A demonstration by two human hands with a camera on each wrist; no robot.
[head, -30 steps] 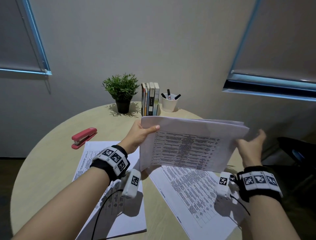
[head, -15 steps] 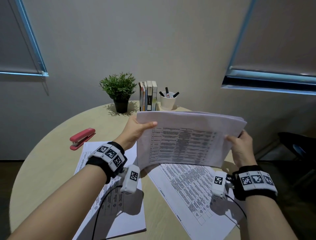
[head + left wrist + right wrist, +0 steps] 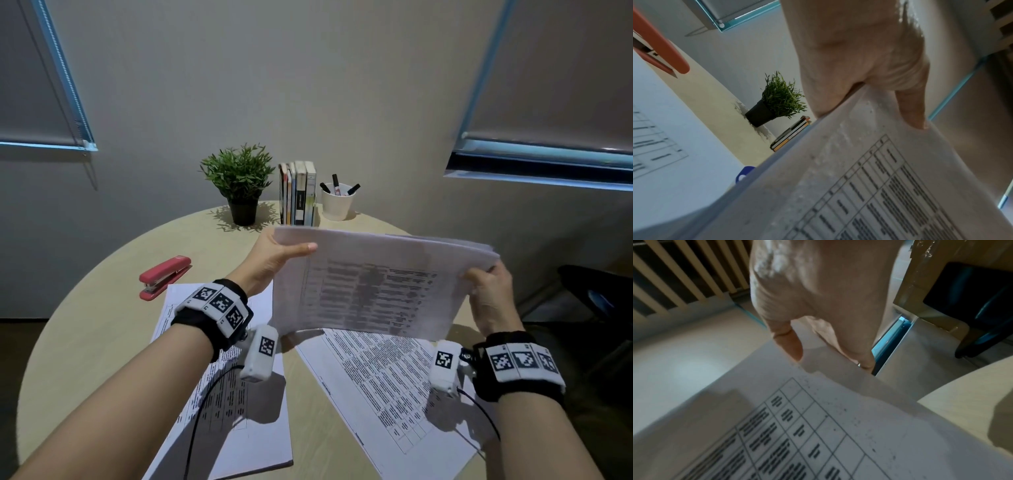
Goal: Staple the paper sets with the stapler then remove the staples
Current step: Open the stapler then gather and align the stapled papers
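I hold a set of printed paper sheets up above the round table, tilted toward me. My left hand pinches its upper left corner, thumb on the front of the paper set. My right hand grips the right edge, thumb on the printed face of the paper set. A red stapler lies shut on the table at the left, apart from both hands. A second paper set lies flat under my left forearm. A third paper set lies flat below the held one.
At the table's far edge stand a potted plant, several upright books and a white cup of markers. A small blue object peeks from under the held paper. A dark chair stands at right.
My right hand, open and off the paper a second ago, has closed on the right edge of the held set. The set has tilted slightly.
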